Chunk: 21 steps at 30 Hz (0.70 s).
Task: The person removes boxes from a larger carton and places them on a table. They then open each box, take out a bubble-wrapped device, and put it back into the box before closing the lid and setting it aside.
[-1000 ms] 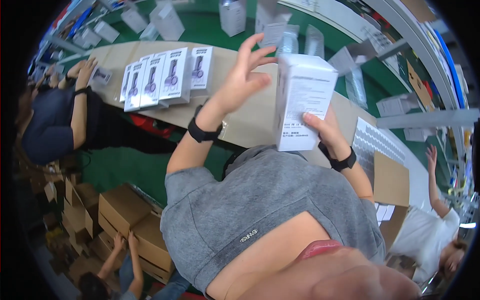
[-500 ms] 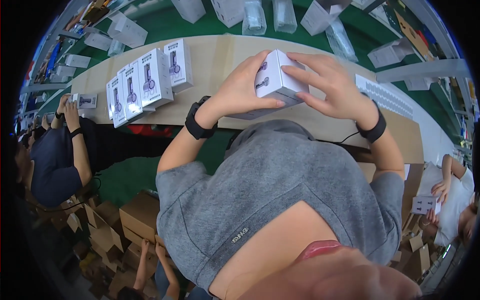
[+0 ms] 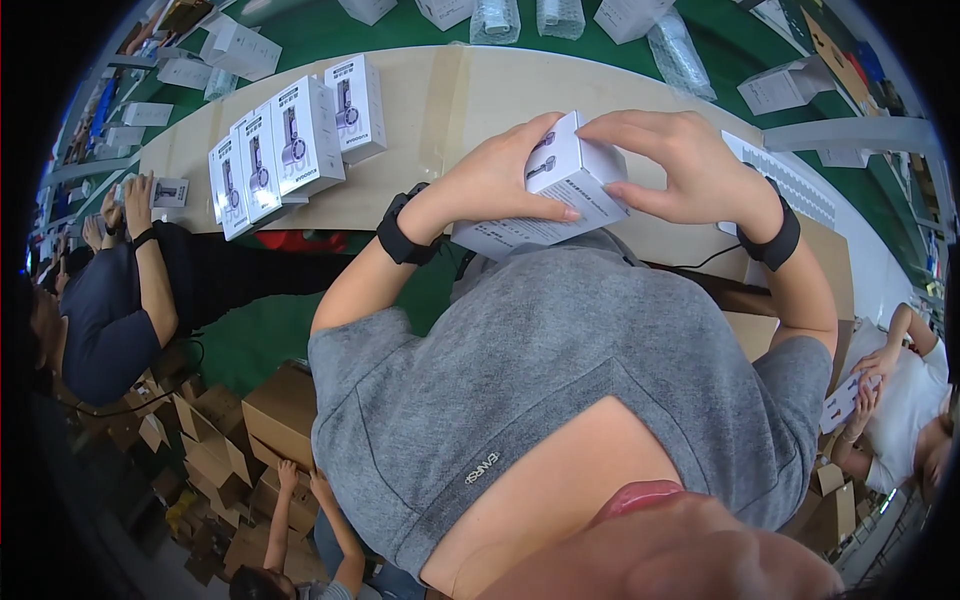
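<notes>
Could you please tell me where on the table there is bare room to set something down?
The table is bare between the clustered white boxes and the left hand, and beyond toward the far edge. It is crowded around those boxes and at the near edge, where that hand and the right hand hold another box.

Both bare forearms angle up and inward from short, heather-grey fabric sleeves, elbows bent, each wrist ringed by a broad black band. The left hand is clasped, its thumb stretched rightward on the near side and its palm turned inward. The right hand comes in from the opposite side, back of the hand up, its thumb and index finger parted and curved. Its remaining fingers are mostly hidden, so how firmly they press is hard to say.
</notes>
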Available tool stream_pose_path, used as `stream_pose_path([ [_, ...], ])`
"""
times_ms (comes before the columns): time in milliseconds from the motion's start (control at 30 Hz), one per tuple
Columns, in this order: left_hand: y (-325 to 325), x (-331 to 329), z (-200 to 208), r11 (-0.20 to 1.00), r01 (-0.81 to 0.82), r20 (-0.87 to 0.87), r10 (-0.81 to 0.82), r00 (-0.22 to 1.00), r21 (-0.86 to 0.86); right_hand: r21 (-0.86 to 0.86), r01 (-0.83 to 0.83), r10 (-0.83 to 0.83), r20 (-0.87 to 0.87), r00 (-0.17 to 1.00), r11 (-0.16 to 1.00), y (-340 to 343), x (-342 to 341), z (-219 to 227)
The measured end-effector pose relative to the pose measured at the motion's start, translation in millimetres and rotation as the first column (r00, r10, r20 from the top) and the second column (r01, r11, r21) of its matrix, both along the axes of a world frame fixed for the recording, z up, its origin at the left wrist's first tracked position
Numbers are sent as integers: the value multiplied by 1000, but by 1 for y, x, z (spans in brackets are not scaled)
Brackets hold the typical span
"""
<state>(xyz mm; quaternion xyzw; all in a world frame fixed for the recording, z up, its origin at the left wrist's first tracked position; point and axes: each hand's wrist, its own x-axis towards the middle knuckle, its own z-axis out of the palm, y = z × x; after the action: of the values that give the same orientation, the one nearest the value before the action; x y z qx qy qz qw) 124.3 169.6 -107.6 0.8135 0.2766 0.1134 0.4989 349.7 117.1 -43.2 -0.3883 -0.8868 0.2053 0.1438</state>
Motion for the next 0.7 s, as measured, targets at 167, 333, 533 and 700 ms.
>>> stream_pose_path([
  [167,-3,6,-3,999,30,5,-30,1000,20,-15,43,-43,32,999,999,-8,-7,-3],
  [333,-4,12,4,999,31,-105,-26,994,44,44,139,-144,131,981,989,-23,-16,-10],
  [533,9,13,-8,992,100,57,-104,993,73,120,148,-142,-59,988,982,-35,-5,-14],
  [700,24,20,-34,969,236,170,-246,954,77,54,204,-205,17,979,978,-32,4,-15],
])
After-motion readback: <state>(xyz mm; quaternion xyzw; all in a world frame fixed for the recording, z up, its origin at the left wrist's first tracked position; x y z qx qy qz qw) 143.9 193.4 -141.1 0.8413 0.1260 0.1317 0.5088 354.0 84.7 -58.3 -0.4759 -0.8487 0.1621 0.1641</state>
